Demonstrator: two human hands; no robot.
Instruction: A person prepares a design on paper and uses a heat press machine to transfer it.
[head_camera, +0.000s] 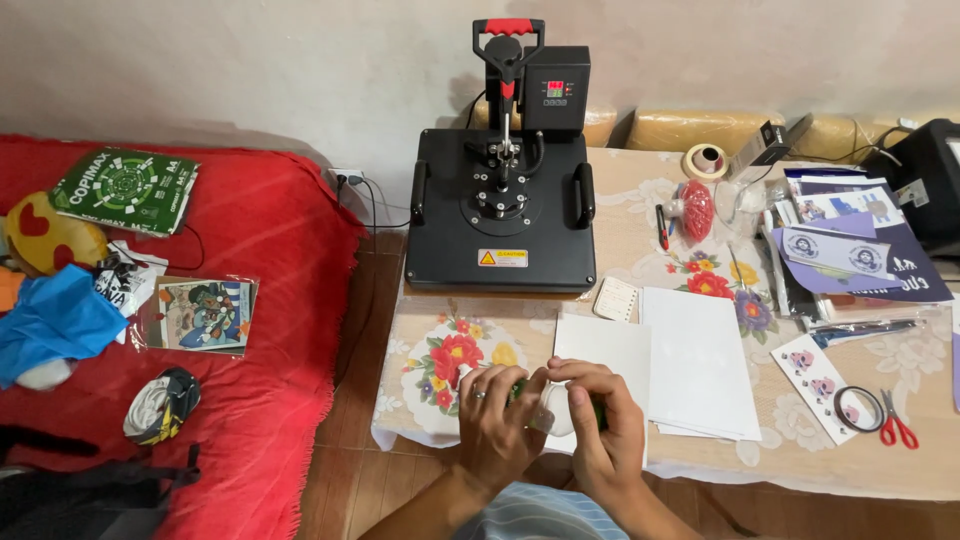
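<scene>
My left hand, with a ring on one finger, and my right hand meet at the near edge of the table. Together they grip a small object that shows white and green between the fingers; most of it is hidden. Under the hands lies a white sheet, with a stack of white paper just to its right. A black heat press with a red handle stands shut at the back of the table.
Red scissors, a black ring and printed stickers lie at the right. Purple prints, a tape roll and a red round thing sit further back. A red-covered bed with clutter fills the left.
</scene>
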